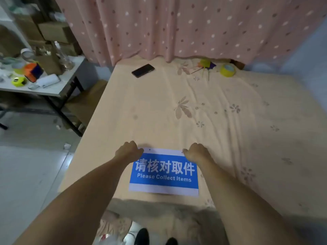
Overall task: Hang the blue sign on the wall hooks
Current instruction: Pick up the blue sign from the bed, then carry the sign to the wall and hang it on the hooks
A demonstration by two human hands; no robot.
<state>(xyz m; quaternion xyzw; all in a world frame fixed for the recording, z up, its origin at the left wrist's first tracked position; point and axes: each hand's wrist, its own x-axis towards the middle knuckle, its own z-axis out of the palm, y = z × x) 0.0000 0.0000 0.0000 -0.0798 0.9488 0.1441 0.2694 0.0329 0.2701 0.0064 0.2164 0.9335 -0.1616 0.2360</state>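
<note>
One blue sign [163, 172] lies flat on a bed [230, 129] covered with a peach flowered sheet, near the bed's front edge at about 6 o'clock in the view. The sign carries white characters and the words "Please Collect Items", with a white strip along its top and bottom. Two small holes show in the top strip — one by each upper corner.

Two bare hands reach down to it. The left hand [128, 151] sits curled over the sign's upper left corner, at about 10 o'clock from the sign's middle; the right hand [196, 152] sits curled over the upper right corner, at about 2 o'clock. Both have fingers bent down onto the corners, though whether they actually pinch the sign I cannot tell.

Farther up the bed lie one black phone [143, 70] at 12 o'clock and one roll of yellow tape [227, 69] at 1 o'clock. A pink dotted curtain [177, 27] hangs behind the bed, and one cluttered white table [53, 91] stands at 10 o'clock.
</note>
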